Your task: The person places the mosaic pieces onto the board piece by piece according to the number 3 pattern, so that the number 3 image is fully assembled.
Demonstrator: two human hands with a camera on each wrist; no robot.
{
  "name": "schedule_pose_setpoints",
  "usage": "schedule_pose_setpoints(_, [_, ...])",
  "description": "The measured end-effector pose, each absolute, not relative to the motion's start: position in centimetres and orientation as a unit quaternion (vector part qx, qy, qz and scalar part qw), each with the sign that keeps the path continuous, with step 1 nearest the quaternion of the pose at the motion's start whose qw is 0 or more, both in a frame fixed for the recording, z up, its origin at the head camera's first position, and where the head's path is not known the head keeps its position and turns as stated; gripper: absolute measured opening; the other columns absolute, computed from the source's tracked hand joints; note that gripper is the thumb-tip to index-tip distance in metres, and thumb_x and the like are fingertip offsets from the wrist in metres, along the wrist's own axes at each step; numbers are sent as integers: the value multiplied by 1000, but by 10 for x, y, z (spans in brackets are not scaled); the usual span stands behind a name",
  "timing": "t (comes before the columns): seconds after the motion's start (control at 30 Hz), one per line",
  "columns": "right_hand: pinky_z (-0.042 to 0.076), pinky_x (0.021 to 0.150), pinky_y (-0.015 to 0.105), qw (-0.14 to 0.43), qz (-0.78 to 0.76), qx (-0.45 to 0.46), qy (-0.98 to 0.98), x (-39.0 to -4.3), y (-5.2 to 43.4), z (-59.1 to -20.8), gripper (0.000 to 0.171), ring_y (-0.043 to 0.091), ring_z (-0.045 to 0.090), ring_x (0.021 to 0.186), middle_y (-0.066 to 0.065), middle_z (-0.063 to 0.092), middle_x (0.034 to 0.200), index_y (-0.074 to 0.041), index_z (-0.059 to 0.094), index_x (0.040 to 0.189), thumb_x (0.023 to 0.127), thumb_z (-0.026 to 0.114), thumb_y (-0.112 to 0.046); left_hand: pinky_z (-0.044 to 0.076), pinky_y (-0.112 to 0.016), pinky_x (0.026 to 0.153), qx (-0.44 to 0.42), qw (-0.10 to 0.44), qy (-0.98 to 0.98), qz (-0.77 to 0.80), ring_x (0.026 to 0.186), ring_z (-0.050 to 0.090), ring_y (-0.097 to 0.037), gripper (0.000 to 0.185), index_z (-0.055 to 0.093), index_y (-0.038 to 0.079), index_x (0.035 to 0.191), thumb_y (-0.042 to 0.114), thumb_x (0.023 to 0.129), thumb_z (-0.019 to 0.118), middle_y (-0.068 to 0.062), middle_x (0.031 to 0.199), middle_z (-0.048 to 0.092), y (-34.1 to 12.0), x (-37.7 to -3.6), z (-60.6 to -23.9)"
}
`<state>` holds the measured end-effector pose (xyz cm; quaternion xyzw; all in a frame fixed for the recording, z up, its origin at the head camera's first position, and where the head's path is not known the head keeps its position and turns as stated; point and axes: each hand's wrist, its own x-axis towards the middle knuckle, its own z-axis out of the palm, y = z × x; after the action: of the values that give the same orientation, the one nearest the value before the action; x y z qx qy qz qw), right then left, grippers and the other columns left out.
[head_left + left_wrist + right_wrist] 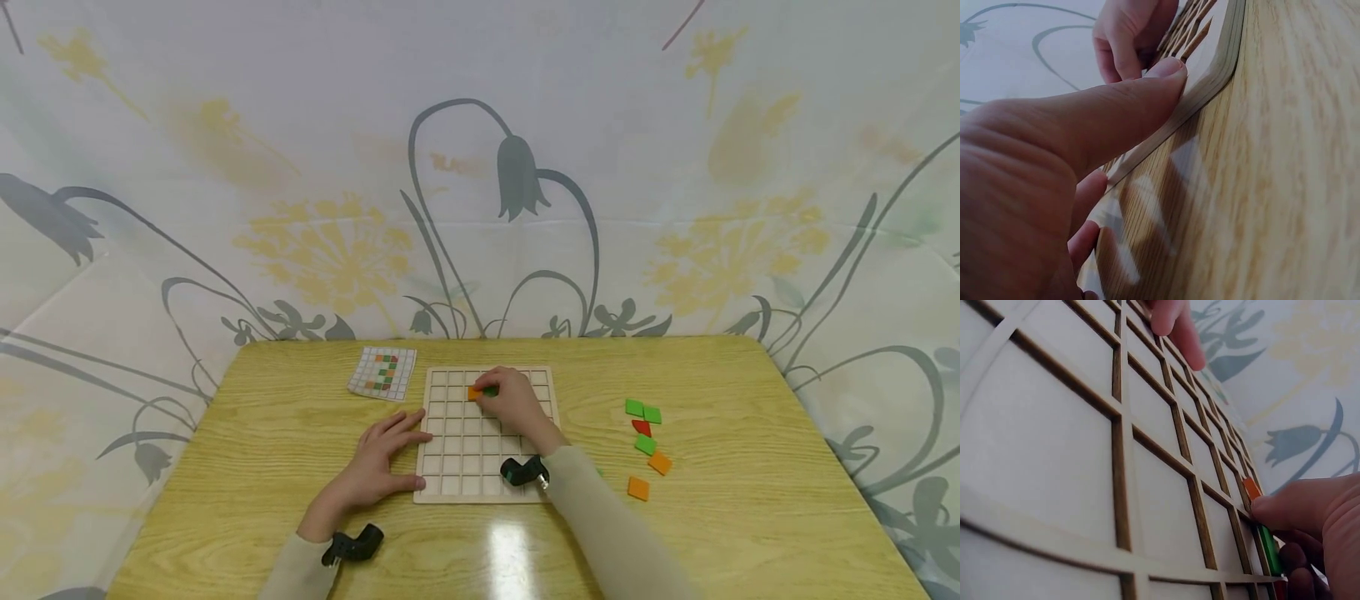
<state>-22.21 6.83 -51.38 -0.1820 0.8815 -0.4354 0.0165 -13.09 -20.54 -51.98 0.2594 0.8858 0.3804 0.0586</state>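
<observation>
Orange tile (pixel 473 393) in the right hand (pixel 513 402), and we see thumb and fingers clamped on it at the far part of the wooden board (pixel 452 467), right beside a green tile (pixel 491 391); we can't tell if it sits flat; over to the left hand (pixel 375 467), fingers apart, touching the board's edge; we spot a patterned card (pixel 382 372) and loose tiles (pixel 646 444) on the desk (pixel 247 467).
</observation>
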Motion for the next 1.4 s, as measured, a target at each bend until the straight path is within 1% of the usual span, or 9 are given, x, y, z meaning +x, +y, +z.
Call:
schedule_pose_setpoints(0.17, [48,91,44,14,-425,-174,888,-222,65,-516,16,32,57,110,7,69,115,-8,79,104,88,75,-10,6,-68,108,266,48,883,382,146,18,-42,58,64,14,133,31,81,83,-11,159,33,-205,-131,-521])
schedule_pose_setpoints(0.4, [47,91,45,6,-425,-171,889,-220,64,-517,16,33,58,109,7,68,116,-8,79,104,88,76,-11,5,-68,109,261,54,883,385,147,17,-42,57,64,16,134,32,83,82,-10,159,33,-204,-131,-520])
schedule_pose_setpoints(0.67, [46,96,47,1,-427,-171,888,-219,63,-516,16,33,57,110,9,68,116,-8,79,104,87,76,-9,6,-68,107,267,45,883,383,145,19,-43,56,64,14,133,31,82,82,-12,159,34,-203,-131,-519])
schedule_pose_setpoints(0.77, [42,101,49,1,-431,-173,886,-219,63,-515,16,34,58,112,10,68,116,-6,79,103,87,76,-8,6,-68,108,266,48,883,383,146,19,-43,56,65,14,133,31,82,82,-12,159,34,-203,-130,-519])
schedule_pose_setpoints(0.93, [31,112,50,-1,-422,-181,889,-220,62,-516,15,33,58,116,10,67,118,-6,79,103,88,75,-8,6,-69,107,265,49,883,384,146,18,-43,55,65,13,133,31,83,81,-13,158,34,-203,-130,-518])
schedule_pose_setpoints(1.03, [26,115,50,0,-423,-184,888,-220,63,-516,16,33,58,117,10,67,119,-6,79,103,89,75,-9,6,-69,108,264,50,883,385,146,18,-43,55,65,14,133,31,83,81,-12,159,34,-203,-130,-518])
schedule_pose_setpoints(1.13, [29,113,49,0,-423,-184,887,-220,64,-517,17,33,57,118,9,67,121,-6,78,105,89,75,-10,6,-69,108,263,53,882,389,146,18,-42,56,64,13,133,30,83,82,-11,159,34,-203,-130,-518])
schedule_pose_setpoints(1.27, [39,105,48,-7,-425,-180,887,-220,65,-520,19,32,57,118,8,67,122,-9,78,107,89,73,-11,6,-68,108,262,56,881,391,147,18,-42,55,64,13,133,30,83,81,-10,159,34,-203,-130,-517])
schedule_pose_setpoints(1.4, [43,101,47,-14,-438,-173,882,-220,66,-522,17,32,57,116,8,68,120,-9,78,105,89,73,-10,5,-68,109,261,57,882,387,147,18,-42,55,64,14,133,30,83,81,-10,159,34,-203,-129,-518])
